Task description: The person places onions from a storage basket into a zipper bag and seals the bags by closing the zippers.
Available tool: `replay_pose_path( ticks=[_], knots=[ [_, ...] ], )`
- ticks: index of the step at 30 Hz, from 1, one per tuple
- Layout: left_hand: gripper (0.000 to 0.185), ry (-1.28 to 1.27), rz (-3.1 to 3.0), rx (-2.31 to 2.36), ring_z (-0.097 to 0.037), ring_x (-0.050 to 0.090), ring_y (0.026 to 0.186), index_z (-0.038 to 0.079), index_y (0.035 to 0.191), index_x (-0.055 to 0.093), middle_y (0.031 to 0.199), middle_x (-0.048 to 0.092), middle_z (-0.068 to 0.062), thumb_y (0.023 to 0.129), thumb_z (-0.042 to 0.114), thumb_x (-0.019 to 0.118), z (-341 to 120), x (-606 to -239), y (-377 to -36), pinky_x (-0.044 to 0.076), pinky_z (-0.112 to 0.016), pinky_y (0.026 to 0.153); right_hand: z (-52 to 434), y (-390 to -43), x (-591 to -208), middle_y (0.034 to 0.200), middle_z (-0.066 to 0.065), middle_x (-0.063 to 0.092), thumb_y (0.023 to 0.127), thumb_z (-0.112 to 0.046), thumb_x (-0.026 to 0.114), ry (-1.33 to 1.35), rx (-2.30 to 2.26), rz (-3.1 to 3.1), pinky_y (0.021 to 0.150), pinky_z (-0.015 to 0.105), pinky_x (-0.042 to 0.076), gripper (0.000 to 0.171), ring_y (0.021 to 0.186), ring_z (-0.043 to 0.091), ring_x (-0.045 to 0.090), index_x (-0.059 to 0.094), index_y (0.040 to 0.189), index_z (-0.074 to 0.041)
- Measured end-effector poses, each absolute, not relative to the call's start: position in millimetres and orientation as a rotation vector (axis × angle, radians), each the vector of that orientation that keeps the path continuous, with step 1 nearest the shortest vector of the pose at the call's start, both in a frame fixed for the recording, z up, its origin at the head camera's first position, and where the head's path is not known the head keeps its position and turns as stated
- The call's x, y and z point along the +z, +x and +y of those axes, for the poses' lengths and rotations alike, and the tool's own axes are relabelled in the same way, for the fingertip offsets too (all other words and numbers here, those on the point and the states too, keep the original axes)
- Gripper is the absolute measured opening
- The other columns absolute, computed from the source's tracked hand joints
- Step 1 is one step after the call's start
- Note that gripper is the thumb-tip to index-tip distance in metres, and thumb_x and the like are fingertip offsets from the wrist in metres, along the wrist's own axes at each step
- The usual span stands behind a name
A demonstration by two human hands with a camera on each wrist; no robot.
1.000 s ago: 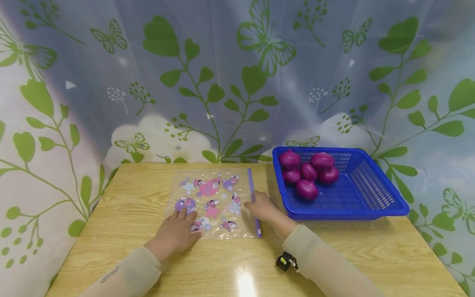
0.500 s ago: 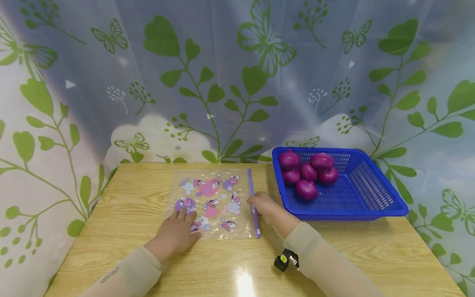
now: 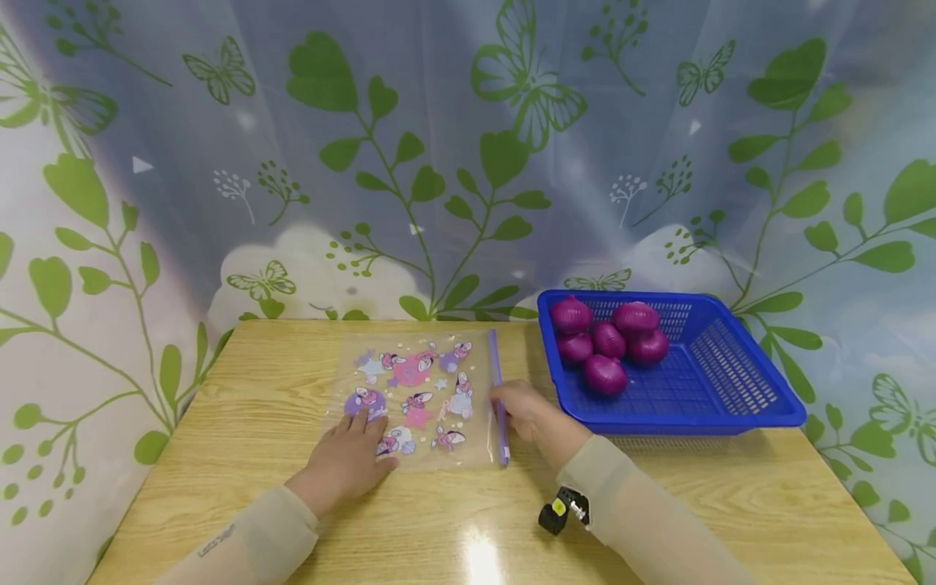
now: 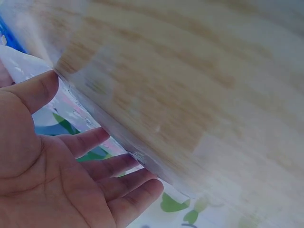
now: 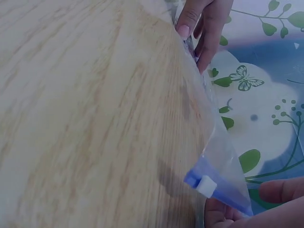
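Observation:
A clear plastic slider bag (image 3: 477, 443) printed with pink and purple cartoon figures lies on the wooden table in the head view. Its purple zip strip (image 3: 495, 357) runs along the right side. The left hand (image 3: 347, 459) rests flat on the bag's lower left corner, fingers spread; the left wrist view shows those straight fingers (image 4: 130, 202) touching the film. At the strip's middle, the right hand (image 3: 530, 416) pinches the bag's edge. The right wrist view shows the strip's end raised off the table, with a white slider (image 5: 206, 186) on it.
A blue plastic basket (image 3: 680, 422) stands right of the bag, close behind the right hand, with several purple onions (image 3: 604, 374) in its left part. A black wrist camera (image 3: 559, 510) hangs by the right sleeve. A leaf-patterned curtain (image 3: 409, 162) borders the table's back.
The right hand has shifted slightly right and closed on the zip strip, which now tilts up a little. The left hand, basket and onions have stayed put.

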State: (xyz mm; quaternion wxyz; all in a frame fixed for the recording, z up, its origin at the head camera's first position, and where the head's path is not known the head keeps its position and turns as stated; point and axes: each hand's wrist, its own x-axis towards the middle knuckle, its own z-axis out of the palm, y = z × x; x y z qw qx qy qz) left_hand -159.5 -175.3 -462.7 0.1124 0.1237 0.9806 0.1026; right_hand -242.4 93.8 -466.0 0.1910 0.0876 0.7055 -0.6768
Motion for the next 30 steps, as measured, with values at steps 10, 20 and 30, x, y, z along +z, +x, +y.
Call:
replay_pose_path(
  ticks=[10, 20, 30],
  knots=[
    [0.068, 0.37, 2.876, 0.305, -0.056, 0.027, 0.14, 0.001, 0.149, 0.041, 0.154, 0.029, -0.034, 0.098, 0.041, 0.062, -174.8, -461.0, -159.5, 0.028, -0.065, 0.112, 92.0, -244.5, -464.2, 0.089, 0.009, 0.056, 0.101, -0.002, 0.043, 0.256, -1.985, 1.926, 0.066, 0.027, 0.049, 0.023, 0.075, 0.017, 0.053, 0.049, 0.115, 0.015],
    [0.069, 0.376, 2.875, 0.301, -0.056, 0.026, 0.14, 0.0, 0.149, 0.041, 0.154, 0.028, -0.035, 0.098, 0.041, 0.061, -175.8, -461.6, -159.8, 0.028, -0.064, 0.113, 92.6, -245.5, -464.2, 0.104, 0.017, 0.056, 0.103, -0.001, 0.041, 0.24, -2.02, 1.926, 0.089, 0.04, 0.047, 0.023, 0.094, 0.025, 0.054, 0.048, 0.118, 0.015],
    [0.068, 0.377, 2.87, 0.319, -0.056, 0.025, 0.141, 0.0, 0.149, 0.041, 0.154, 0.028, -0.035, 0.099, 0.041, 0.061, -175.7, -462.0, -158.6, 0.027, -0.064, 0.114, 92.8, -247.7, -471.0, 0.084, 0.004, 0.051, 0.1, 0.005, 0.042, 0.252, -2.2, 1.812, 0.074, 0.026, 0.042, 0.032, 0.078, 0.014, 0.049, 0.046, 0.129, 0.018]
  ],
)
